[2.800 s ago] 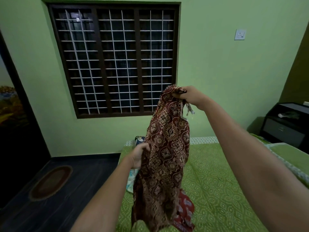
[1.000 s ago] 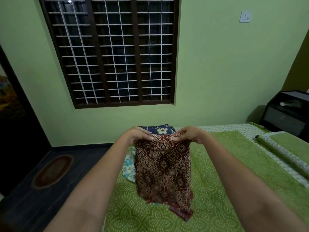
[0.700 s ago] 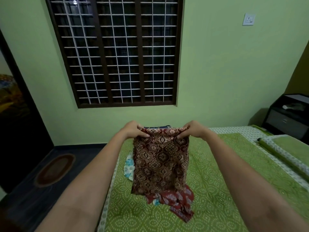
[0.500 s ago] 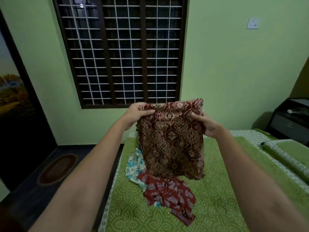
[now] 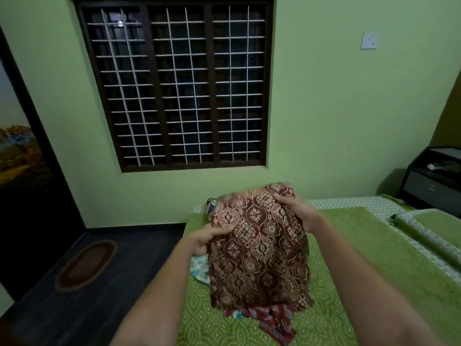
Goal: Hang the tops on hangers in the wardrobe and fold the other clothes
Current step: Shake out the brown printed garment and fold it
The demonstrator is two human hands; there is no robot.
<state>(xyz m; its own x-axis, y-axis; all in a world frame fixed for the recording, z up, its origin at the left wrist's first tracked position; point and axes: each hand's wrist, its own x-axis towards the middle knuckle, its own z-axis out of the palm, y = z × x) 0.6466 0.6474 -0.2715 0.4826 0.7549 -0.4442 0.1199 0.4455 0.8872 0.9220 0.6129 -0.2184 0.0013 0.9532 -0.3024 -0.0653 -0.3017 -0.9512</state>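
held cloth: maroon patterned garment (image 5: 259, 248), folded over, up in the air above the bed (image 5: 374, 258), hanging down from both hands
left hand (image 5: 203, 239): gripping the garment's left edge about halfway down, thumb on the front, fingers tucked behind the fabric
right hand (image 5: 296, 211): clamped on the upper right corner, fingers curled over the top of the cloth
hands spacing: apart, 1 on each side of the garment, right one higher than the left
top edge: kinda blurry so can't tell how neat the fold is
under it: a red printed cloth (image 5: 272, 320) crumpled on the bed just below the garment's bottom edge
also there: a light blue floral piece (image 5: 199, 268) poking out beside the left wrist, near the bed's left edge
far end of bed: a dark blue bit of fabric (image 5: 210, 204) peeking out behind the garment
bed cover: green with a pale dotted pattern
right side: green pillow (image 5: 434, 228) and a dark bedside cabinet (image 5: 431, 181)
background: barred window (image 5: 179, 86), green wall, oval rug (image 5: 86, 264) on the dark floor
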